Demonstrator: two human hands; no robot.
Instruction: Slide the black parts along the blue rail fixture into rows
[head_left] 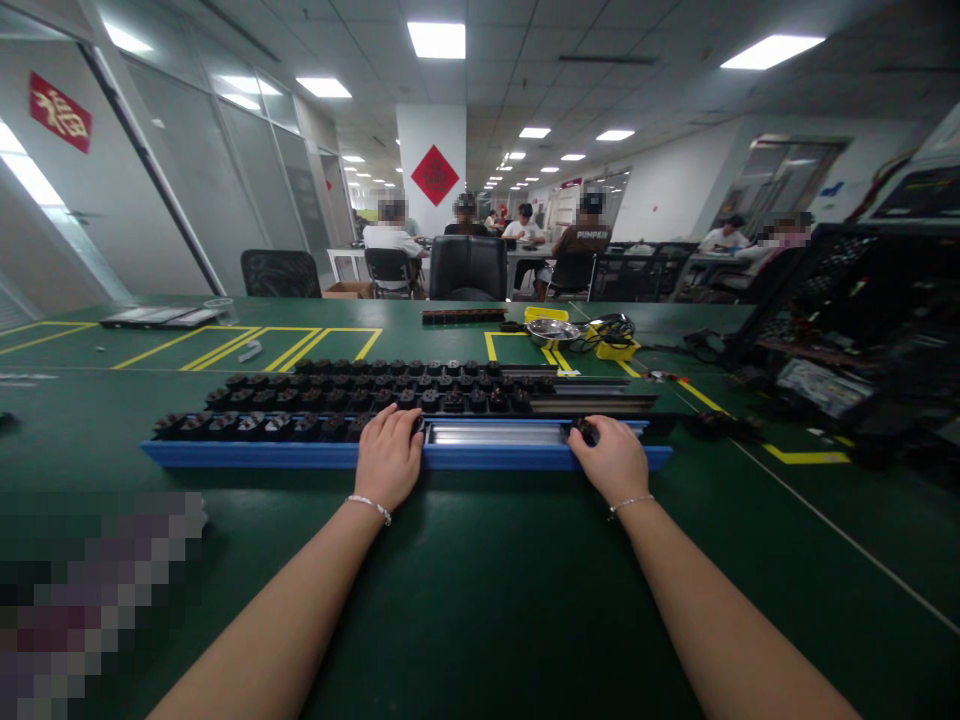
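A long blue rail [247, 455] lies across the green table in front of me, with a silver metal channel [495, 433] bare in its middle. Several small black parts fill its left stretch [247, 425]. My left hand [388, 462] rests palm down on the rail, its fingers curled over a black part at the end of that row. My right hand [613, 462] rests on the rail further right, its fingers closed on a small black part [583, 430]. Two more rows of black parts [375, 390] lie just behind on dark rails.
A metal bowl [553, 329] and yellow trays [546, 314] with cables stand behind the rails. Dark equipment and crates [847, 320] crowd the right side. Yellow tape lines [262, 345] mark the table. A laptop [161, 316] lies far left. People sit at desks beyond.
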